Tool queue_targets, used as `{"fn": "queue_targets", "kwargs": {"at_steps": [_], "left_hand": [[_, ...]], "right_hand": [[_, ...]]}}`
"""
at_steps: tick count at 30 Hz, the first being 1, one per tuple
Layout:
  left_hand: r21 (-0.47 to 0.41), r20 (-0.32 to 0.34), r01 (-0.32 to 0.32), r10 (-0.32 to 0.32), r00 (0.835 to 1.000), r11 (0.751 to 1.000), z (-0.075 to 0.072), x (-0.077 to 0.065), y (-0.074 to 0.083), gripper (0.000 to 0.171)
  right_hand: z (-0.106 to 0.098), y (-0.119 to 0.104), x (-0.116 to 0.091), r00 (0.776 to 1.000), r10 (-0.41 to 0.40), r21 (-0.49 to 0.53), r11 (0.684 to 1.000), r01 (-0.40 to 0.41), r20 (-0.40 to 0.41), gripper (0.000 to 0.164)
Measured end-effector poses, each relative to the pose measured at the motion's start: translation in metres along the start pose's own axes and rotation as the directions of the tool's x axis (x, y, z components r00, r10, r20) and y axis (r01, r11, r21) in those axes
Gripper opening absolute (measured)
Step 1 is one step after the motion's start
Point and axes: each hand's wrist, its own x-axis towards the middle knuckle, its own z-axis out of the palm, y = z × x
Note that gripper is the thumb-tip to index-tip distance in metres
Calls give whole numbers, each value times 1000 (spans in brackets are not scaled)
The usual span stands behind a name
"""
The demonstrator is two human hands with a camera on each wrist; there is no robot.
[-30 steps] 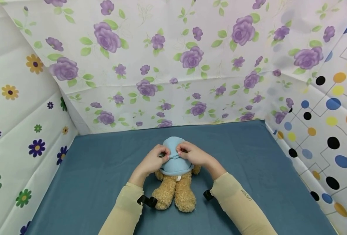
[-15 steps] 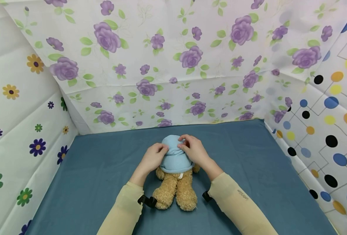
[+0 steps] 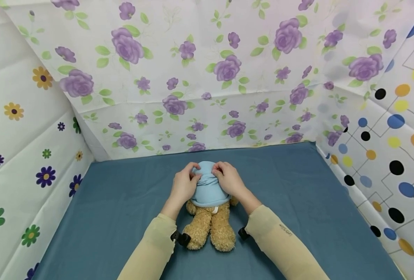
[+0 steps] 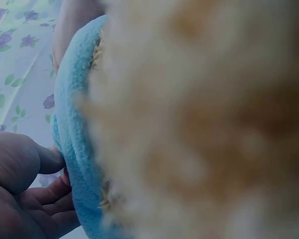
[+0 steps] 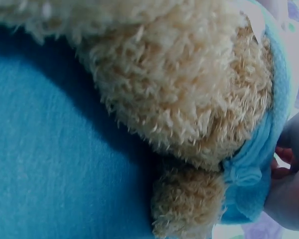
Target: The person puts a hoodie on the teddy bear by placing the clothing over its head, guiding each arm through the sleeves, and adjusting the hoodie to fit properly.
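A curly tan teddy bear (image 3: 222,233) lies on the table with its legs toward me. A light blue fleece top (image 3: 210,194) covers its body, and more blue cloth hides its head. My left hand (image 3: 185,182) pinches the bunched cloth on the left between thumb and fingers. Opposite it, my right hand (image 3: 229,179) pinches the same folds on the right. In the left wrist view, the thumb (image 4: 50,159) presses the blue edge while blurred fur fills most of the frame. The right wrist view shows the bear's arm (image 5: 189,204) poking out under the hem.
A blue-grey cloth (image 3: 130,202) covers the table. Behind it hangs a white sheet with purple roses (image 3: 228,68). Flower-patterned cloth (image 3: 14,155) stands on the left and dotted cloth (image 3: 396,167) on the right. A small white tag (image 3: 215,210) shows at the hem.
Both hands have moved up along the blue cloth, letting go and regripping it a little farther from me. The folds now lie higher; the bear has stayed nearly in place.
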Motion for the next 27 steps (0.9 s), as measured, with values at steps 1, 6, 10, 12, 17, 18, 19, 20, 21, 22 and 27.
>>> {"fn": "queue_targets", "kwargs": {"at_steps": [1,6,10,12,17,18,19,20,21,22,27], "left_hand": [[5,-10,3,-3,1000,1000,1,0,0,18],[1,-53,17,-16,998,1000,3,-1,0,7],[-18,-64,19,-20,998,1000,4,-1,-2,8],[-47,-35,19,-21,999,999,2,-2,-3,9],[-185,87,51,-35,996,981,-6,-2,-7,9],[-209,108,59,-37,993,976,-7,-2,-8,9],[-230,124,66,-38,991,971,-8,-2,-9,10],[-246,140,71,-37,989,967,-9,-2,-10,10],[-262,154,77,-37,987,962,-10,-3,-10,11],[-270,167,77,-32,985,960,-11,-3,-11,11],[-326,193,96,-33,981,940,-13,-5,-12,9]], "right_hand": [[-1,0,-1,1000,3,20,1000,-3,11,12],[-4,1,-4,998,-1,95,995,-5,64,15],[-6,1,-6,994,-8,119,993,-6,113,17],[-7,0,-7,992,-15,114,993,0,124,16],[-2,-3,-8,994,-29,53,998,23,104,15],[-1,-4,-8,995,-29,40,999,25,100,15],[0,-5,-9,995,-24,34,999,20,99,15],[1,-5,-9,995,-20,31,999,17,97,15],[1,-6,-8,995,-15,38,999,11,98,16],[0,-6,-9,995,-9,49,999,4,103,16],[-4,-4,-9,988,-2,194,981,-29,156,21]]}}
